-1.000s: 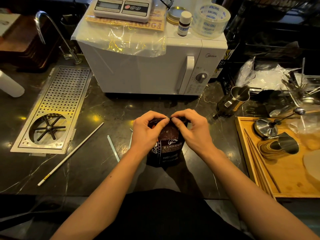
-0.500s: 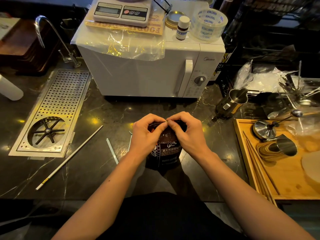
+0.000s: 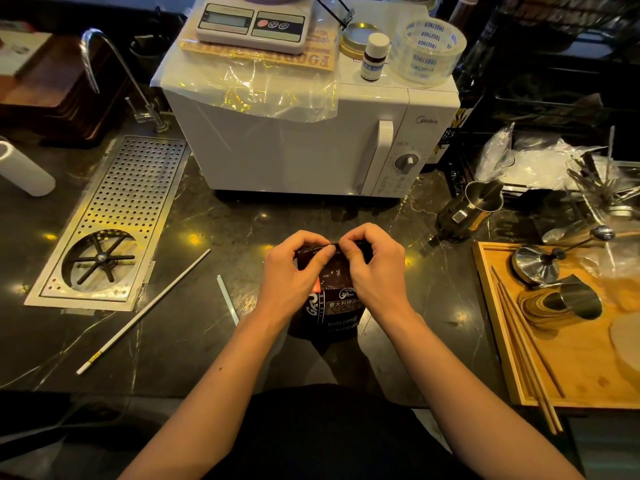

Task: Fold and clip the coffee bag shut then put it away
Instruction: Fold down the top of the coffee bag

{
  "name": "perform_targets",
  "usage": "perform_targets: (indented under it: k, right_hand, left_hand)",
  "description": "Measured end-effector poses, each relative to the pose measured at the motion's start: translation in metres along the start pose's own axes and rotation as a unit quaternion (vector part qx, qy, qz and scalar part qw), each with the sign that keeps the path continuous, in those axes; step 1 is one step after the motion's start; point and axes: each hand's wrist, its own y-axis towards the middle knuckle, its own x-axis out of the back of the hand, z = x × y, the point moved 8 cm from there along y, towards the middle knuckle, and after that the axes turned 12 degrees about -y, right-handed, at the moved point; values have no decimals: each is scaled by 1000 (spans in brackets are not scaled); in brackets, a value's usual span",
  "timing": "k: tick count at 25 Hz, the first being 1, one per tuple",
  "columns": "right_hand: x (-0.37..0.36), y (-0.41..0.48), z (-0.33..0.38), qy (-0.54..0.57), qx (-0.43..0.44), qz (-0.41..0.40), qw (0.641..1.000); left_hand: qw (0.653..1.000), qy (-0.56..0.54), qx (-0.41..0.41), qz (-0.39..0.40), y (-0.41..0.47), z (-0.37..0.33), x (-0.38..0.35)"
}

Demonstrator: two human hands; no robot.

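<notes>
The fold is the step in hand. The coffee bag [image 3: 337, 306] stands upright on the dark counter [image 3: 242, 230], directly under the person's two hands. The left hand [image 3: 294, 271] and the right hand [image 3: 375, 268] are both curled nearly closed, thumbs and fingertips pinching the top edge of the bag, meeting at its middle. The top looks pressed flat or partly rolled over; how many turns it has cannot be told.

Next, by the look of it, the fold must be creased along its whole width and held by one hand while the other fetches a clip. No ordinary clip shows plainly. A thin pale strip [image 3: 228, 299] lies just left of the left hand, and a long white stick [image 3: 145, 311] farther left; either may be a sealing bar.

Beyond the hands sits a microwave [image 3: 311, 147]. Right of the right hand are a steel jug [image 3: 471, 209] and a wooden tray [image 3: 502, 341] of tools. Nothing blocks the bag itself.
</notes>
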Motion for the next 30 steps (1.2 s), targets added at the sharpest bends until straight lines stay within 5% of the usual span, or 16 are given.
perform_targets:
  k: [9, 15, 30]
  right_hand:
    - [11, -3, -19, 87, -77, 7, 993]
    - [6, 4, -18, 87, -84, 8, 993]
    - [1, -2, -35, 207, -134, 62, 967]
  left_hand:
    - [1000, 13, -6, 10, 5, -4, 2]
    - [992, -96, 44, -68, -3, 12, 21]
    - [972, -184, 125, -74, -4, 35, 19]
